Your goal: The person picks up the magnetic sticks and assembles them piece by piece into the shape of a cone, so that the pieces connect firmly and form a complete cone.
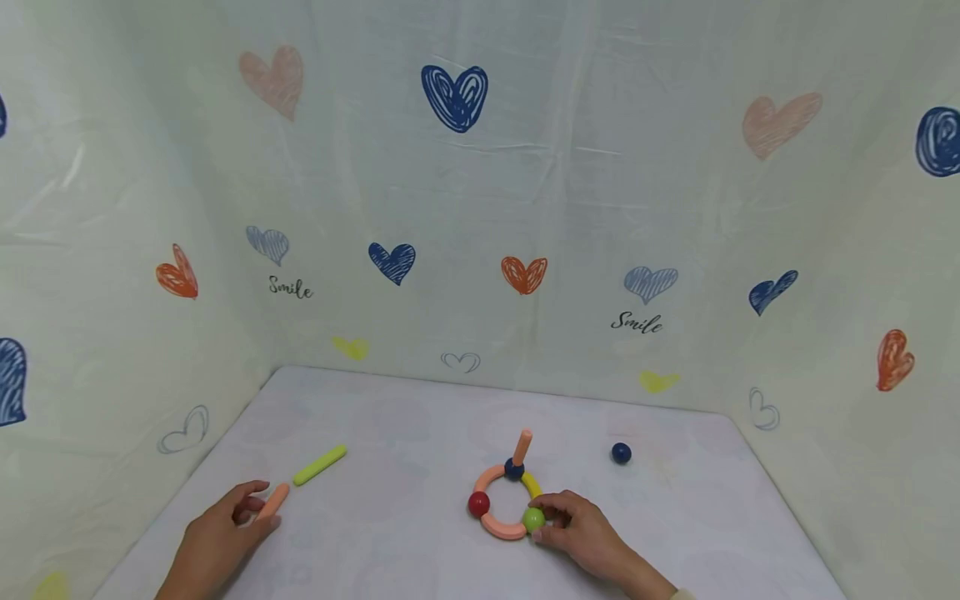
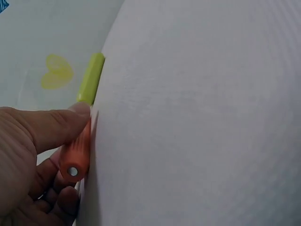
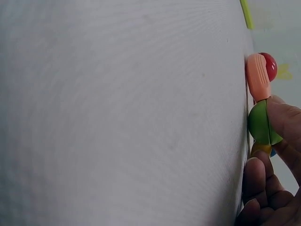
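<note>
At the table's left, my left hand (image 1: 213, 537) pinches a straight orange magnetic stick (image 1: 274, 502) between thumb and fingers. A round metal disc shows in the end of that orange stick (image 2: 74, 157) in the left wrist view. My right hand (image 1: 592, 533) pinches a green ball (image 1: 533, 520), part of a ring lying on the table. Two curved orange sticks (image 1: 504, 529), a curved yellow stick (image 1: 532, 483), a red ball (image 1: 478, 503) and a dark blue ball (image 1: 513, 469) make up the rest of the ring. From the blue ball a straight orange stick (image 1: 522, 447) points up.
A lime-green stick (image 1: 320, 465) lies just beyond my left hand on the white-covered table (image 1: 397, 508). Farther back on the right is a loose dark blue ball (image 1: 621, 452). A curtain (image 1: 555, 208) printed with hearts hangs behind and along both sides.
</note>
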The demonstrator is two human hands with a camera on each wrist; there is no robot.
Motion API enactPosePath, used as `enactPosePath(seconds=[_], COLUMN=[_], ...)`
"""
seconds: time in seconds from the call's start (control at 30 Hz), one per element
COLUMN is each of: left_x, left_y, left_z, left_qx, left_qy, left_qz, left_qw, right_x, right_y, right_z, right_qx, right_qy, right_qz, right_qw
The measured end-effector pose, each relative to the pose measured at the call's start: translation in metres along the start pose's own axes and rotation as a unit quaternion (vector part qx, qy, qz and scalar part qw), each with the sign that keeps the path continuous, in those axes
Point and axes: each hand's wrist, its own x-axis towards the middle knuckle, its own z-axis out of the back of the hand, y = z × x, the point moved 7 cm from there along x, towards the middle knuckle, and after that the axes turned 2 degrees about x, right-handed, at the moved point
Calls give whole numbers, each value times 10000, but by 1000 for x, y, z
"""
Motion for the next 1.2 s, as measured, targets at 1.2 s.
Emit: enactPosePath(seconds=[1.2], left_x=[-7], left_y=[-23], left_z=[13], left_qx=[-1583], left_qy=[-1176], left_qz=[-49], left_qw=[9804], right_x=[0], right_y=[2], right_z=[-1], right_qx=[-50], right_qy=[49], right_qz=[21], right_qw=[10000])
